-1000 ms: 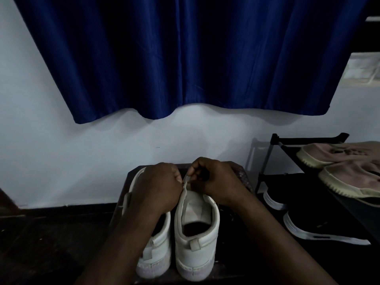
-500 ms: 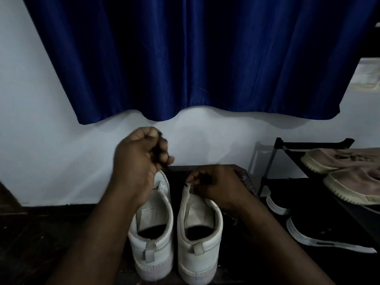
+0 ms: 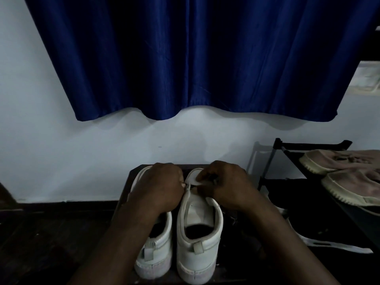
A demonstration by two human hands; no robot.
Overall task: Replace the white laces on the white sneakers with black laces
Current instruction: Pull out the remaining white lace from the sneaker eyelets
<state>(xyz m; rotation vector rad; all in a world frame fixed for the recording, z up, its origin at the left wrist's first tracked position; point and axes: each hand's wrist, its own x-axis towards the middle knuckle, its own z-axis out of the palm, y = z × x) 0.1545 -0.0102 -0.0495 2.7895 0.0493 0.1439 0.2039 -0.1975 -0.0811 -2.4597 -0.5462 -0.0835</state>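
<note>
Pinching the front eyelet edge of the white sneaker [image 3: 198, 214], left hand [image 3: 158, 188] and right hand [image 3: 228, 184] clenched close together, its long axis running from the grips back toward the body, next eyelets probably just behind, black lace too dark to find.

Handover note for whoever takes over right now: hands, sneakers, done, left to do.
Left hand: fingers curled at the lace edge of the right-side white leather sneaker; what they pinch is hidden.
Right hand: pinches something dark, probably the black lace, over that sneaker's tongue.
Both sneakers stand heels toward the camera on a dark low table; left-side white sneaker is partly under the left hand.
Done: no white lace in view.
Left: tongue near the collar is bare, lacing unfinished.
</note>
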